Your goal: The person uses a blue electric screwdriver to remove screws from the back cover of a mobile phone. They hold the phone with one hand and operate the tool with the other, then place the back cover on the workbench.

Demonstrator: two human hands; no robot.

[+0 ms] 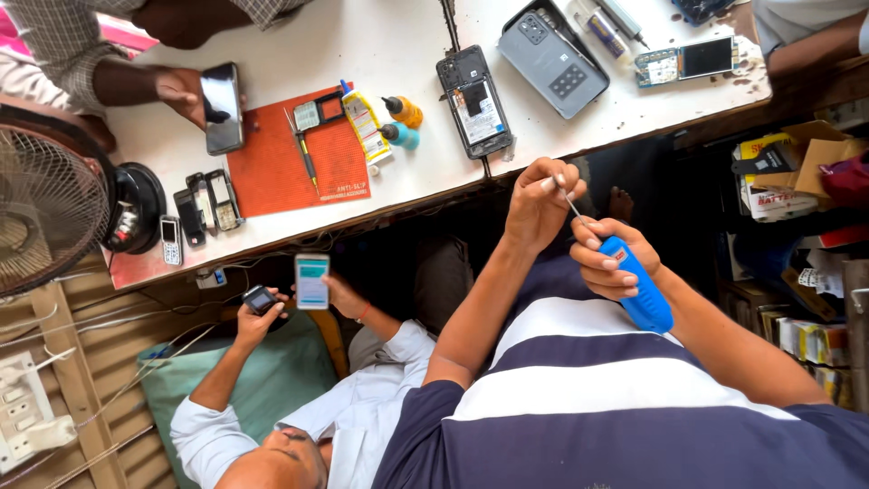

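White worktable (299, 54) spans 10 to 2 o'clock, top stained, wooden edge below. Orange mat (272, 172) on it at 10. Fan (41, 213) with wire cage at 9. Slatted wall (100, 398) at 8, carrying a white switchboard (23, 412) and loose cables. Shelves (797, 263) at 3, packed with cardboard boxes. Green cushion (272, 380) at 7. Bright, even daylight.
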